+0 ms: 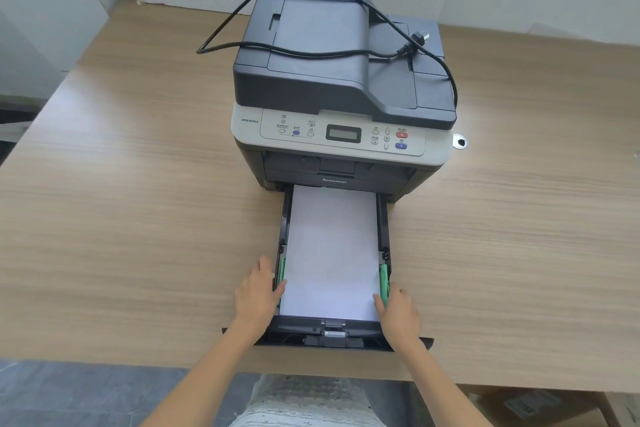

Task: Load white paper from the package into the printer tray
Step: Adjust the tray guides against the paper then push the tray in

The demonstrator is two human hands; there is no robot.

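A grey and black printer (341,87) stands on the wooden table. Its black paper tray (325,334) is pulled out toward me, reaching the table's front edge. A stack of white paper (330,253) lies flat inside the tray between green side guides (383,279). My left hand (256,295) rests on the tray's left wall, fingers touching the paper's left edge. My right hand (398,310) rests on the right wall, its fingers on the paper's near right corner beside the green guide. No paper package is in view.
A black power cord (346,52) with its plug lies loose over the printer's lid. A round metal cable grommet (460,141) sits in the table just right of the printer. A cardboard box (540,407) stands on the floor below the table at the right.
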